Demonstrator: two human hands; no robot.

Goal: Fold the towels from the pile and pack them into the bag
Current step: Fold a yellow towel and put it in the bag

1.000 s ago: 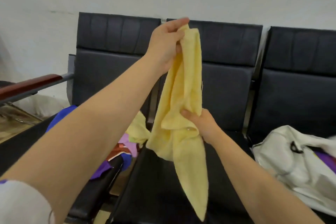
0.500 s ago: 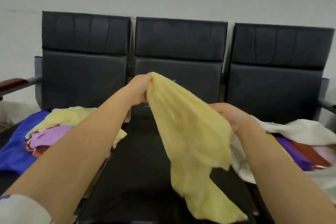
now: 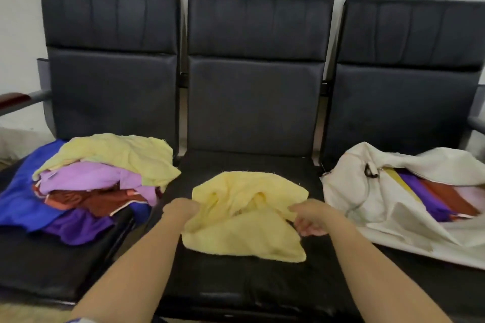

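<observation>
Half a second earlier the yellow towel [image 3: 245, 215] hung in the air; now it lay rumpled on the middle seat [image 3: 252, 283], the left hand [image 3: 181, 209] and right hand [image 3: 311, 219] pinching its side edges with closed fingers, ready for folding.

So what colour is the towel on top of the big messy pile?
Pale yellow, seen in the head view: the crumpled yellow towel tops the pile of towels.
</observation>
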